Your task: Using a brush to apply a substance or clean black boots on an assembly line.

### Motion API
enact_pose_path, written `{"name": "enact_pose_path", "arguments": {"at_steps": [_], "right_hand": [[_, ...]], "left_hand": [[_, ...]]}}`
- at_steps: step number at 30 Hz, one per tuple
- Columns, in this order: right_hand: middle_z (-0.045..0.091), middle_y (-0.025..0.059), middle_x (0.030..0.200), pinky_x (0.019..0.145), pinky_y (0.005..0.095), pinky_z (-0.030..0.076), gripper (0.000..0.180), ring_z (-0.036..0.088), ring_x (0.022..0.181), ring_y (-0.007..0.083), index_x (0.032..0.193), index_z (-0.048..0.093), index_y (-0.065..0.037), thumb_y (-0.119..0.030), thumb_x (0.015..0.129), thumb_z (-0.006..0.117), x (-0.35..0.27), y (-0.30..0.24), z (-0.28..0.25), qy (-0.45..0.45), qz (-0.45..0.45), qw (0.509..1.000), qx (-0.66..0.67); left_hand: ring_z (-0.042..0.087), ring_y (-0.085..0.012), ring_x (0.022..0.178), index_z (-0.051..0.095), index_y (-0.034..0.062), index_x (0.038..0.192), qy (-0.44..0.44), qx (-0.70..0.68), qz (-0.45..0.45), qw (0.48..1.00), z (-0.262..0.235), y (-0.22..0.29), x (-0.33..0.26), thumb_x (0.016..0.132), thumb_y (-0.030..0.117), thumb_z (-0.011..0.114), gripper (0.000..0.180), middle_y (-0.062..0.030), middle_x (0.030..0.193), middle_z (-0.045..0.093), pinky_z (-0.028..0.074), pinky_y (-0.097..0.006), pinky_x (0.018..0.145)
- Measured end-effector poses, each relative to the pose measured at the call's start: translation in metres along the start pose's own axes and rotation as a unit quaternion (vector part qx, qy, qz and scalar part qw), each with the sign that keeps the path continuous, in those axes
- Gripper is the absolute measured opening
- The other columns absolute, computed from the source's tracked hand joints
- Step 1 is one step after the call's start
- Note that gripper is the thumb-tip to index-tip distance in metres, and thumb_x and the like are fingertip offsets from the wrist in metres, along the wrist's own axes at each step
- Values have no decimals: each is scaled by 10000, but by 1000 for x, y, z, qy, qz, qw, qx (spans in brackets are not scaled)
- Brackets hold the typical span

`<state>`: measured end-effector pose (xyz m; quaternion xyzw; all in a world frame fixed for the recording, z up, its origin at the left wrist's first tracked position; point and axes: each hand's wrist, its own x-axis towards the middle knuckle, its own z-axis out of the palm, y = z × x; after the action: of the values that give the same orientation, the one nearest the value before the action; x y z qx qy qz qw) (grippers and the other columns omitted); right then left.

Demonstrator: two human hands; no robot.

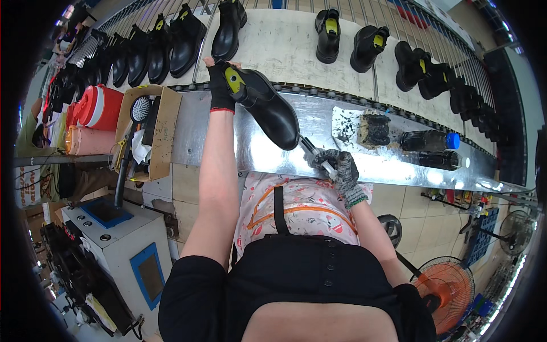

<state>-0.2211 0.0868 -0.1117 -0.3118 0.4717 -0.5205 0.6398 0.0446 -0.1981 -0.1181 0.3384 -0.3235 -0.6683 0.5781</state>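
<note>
My left hand point(221, 85), in a black red-cuffed glove with bare fingertips, is closed on the upper end of a black ankle boot point(269, 114). A yellow patch shows at the boot's opening, and its toe points toward me and to the right. In a grey knit glove, my right hand point(342, 171) grips a slim brush-like tool point(309, 145) with a pale handle. The tool's dark tip is at the boot's toe; I cannot tell whether it touches. Below both hands runs a shiny metal ledge point(194, 134).
More black boots point(182, 43) stand along the pale conveyor point(279, 43). At right are a blackened sponge-like block point(374, 130) and two dark bottles point(424, 141). A cardboard box point(165, 131) with a hairbrush point(140, 108) and a red jug point(102, 107) are left. An orange fan point(447, 285) stands lower right.
</note>
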Motion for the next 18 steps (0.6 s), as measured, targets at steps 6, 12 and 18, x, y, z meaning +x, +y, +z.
{"name": "enact_pose_path", "arguments": {"at_steps": [6, 12, 18], "right_hand": [[668, 167, 896, 676, 294, 516, 797, 642, 760, 220, 1020, 617, 56, -684, 853, 374, 4, 3, 0, 89, 97, 984, 120], [663, 177, 881, 687, 310, 514, 776, 632, 735, 240, 985, 629, 66, -624, 918, 281, 2, -28, 5, 164, 100, 979, 62], [646, 164, 973, 779, 345, 536, 716, 641, 836, 261, 1012, 608, 69, -565, 948, 282, 1, -43, -1, 192, 64, 976, 79]], "left_hand": [[628, -252, 745, 562, 35, 996, 41, 384, 212, 898, -32, -25, -3, 951, 533, 337, 548, -129, 819, 647, 478, -363, 666], [637, -346, 757, 476, 65, 1180, 73, 516, 199, 830, 10, 0, -30, 929, 530, 381, 537, -156, 830, 648, 470, -417, 636], [624, -394, 797, 458, 42, 1158, 77, 611, 271, 740, 13, 8, -44, 856, 563, 503, 604, -175, 818, 642, 475, -445, 646]]}}
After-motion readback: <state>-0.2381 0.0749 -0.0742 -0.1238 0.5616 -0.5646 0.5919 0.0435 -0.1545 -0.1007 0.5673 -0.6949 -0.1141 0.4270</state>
